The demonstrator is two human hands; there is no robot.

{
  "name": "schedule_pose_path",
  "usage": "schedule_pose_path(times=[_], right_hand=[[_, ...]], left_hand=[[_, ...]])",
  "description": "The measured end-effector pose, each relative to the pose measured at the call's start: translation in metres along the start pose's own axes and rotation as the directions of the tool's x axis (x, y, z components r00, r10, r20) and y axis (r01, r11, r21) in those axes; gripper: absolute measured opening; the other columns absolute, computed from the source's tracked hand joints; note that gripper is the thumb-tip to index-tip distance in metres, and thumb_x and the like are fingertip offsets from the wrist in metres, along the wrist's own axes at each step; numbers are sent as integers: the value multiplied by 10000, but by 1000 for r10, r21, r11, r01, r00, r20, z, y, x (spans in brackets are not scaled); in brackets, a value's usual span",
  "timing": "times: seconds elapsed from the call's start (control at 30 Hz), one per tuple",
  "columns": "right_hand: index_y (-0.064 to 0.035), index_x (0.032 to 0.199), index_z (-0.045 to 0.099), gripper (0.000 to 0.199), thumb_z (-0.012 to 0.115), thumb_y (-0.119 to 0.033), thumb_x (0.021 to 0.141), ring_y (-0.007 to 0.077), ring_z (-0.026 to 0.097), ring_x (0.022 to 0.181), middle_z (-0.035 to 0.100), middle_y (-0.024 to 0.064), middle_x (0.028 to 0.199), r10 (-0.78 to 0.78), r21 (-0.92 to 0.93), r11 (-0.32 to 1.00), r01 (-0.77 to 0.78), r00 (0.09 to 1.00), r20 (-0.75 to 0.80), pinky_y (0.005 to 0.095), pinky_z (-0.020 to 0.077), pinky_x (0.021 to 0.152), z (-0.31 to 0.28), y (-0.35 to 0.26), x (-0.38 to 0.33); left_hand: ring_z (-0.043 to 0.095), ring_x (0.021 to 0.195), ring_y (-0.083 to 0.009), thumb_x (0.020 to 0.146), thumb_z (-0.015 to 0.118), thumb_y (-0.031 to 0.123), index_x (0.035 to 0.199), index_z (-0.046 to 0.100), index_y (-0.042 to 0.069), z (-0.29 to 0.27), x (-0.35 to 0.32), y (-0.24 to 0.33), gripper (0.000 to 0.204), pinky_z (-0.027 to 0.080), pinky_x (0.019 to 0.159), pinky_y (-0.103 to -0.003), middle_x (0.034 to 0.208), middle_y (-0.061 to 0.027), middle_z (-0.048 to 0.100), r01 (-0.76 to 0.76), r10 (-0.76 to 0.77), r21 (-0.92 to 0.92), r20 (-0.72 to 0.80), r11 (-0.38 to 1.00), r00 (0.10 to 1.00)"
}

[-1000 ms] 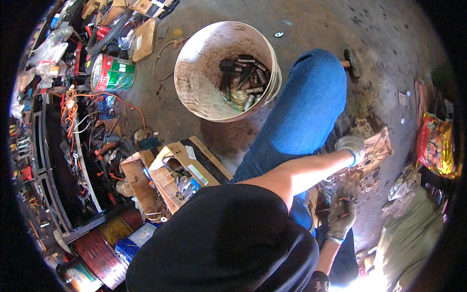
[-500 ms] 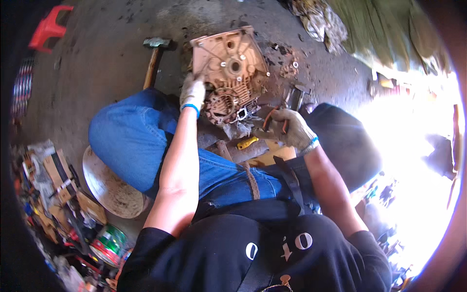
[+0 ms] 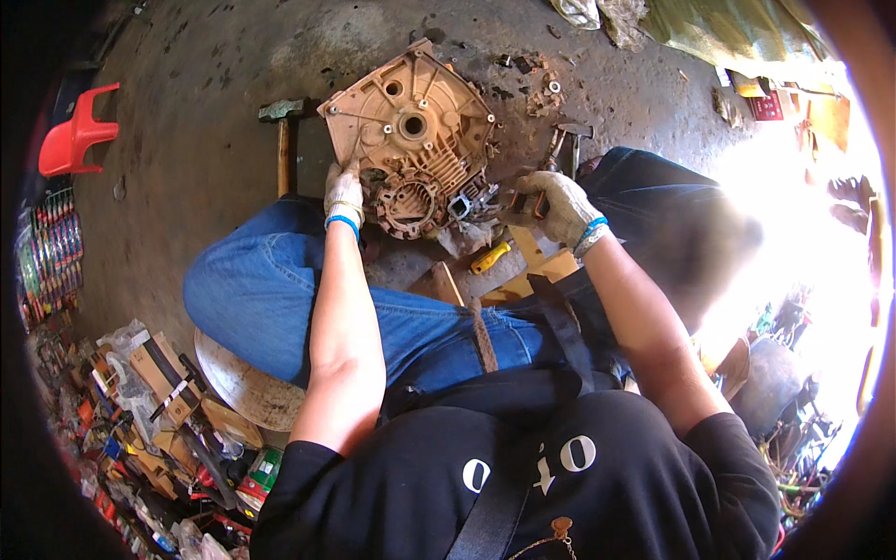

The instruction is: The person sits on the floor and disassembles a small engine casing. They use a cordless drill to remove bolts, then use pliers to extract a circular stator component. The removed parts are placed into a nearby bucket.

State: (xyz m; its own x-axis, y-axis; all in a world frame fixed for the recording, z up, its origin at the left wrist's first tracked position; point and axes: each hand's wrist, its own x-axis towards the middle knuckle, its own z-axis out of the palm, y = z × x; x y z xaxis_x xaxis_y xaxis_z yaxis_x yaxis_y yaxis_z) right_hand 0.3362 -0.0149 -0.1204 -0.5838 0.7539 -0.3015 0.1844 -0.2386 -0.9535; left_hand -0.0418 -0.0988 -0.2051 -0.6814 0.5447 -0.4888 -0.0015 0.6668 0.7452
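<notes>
As the cast-metal engine casing lies on the floor ahead, step in hand judged to be steadying it: left hand against its lower-left edge, right hand with fingers curled round an orange-handled tool; next move calls for a firm left hold. Tool's working end too dark to read, perhaps pliers; left fingertips hidden, so pinch or flat contact cannot be told

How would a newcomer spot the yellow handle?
Find the large tan metal casting on the floor, beyond the blue jeans. Between them lies the short handle. Its bright yellow sets it apart from its duller surroundings.
</notes>
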Motion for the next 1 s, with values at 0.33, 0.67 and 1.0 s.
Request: schedule_pose_path(times=[0.33, 0.67, 1.0], right_hand=[[-76, 943, 722, 301, 844, -242, 723, 212, 638, 748, 670, 72, 797, 233, -33, 972, -231, 971, 51, 343, 533, 642, -19, 14, 3], [-31, 889, 621, 104, 698, -50, 822, 239, 661, 845, 636, 109, 904, 265, -365, 908, -206, 957, 120, 412, 604, 685, -23, 9, 5], [7, 1004, 668, 263, 708, -144, 793, 185, 665, 718, 687, 103, 874, 710, 172, 703, -690, 695, -111, 336, 561, 647, 5, -33, 13]], left_hand=[[613, 1108, -318, 963, 614, 340, 1308, 535, -79, 7, -10, 4, 548, 460, 956, -366, 1247, -212, 638, 103, -107, -108, -23, 989, 994], [603, 1117, -297, 956, 615, 376, 1308, 548, -40, 7, -20, 13, 550, 446, 968, -371, 1254, -186, 638, 39, -39, 3, -18, 999, 999], [593, 1097, -250, 969, 624, 329, 1326, 543, 6, 11, -16, 5, 488, 446, 956, -372, 1252, -130, 640, 93, -94, -120, 4, 988, 996]])
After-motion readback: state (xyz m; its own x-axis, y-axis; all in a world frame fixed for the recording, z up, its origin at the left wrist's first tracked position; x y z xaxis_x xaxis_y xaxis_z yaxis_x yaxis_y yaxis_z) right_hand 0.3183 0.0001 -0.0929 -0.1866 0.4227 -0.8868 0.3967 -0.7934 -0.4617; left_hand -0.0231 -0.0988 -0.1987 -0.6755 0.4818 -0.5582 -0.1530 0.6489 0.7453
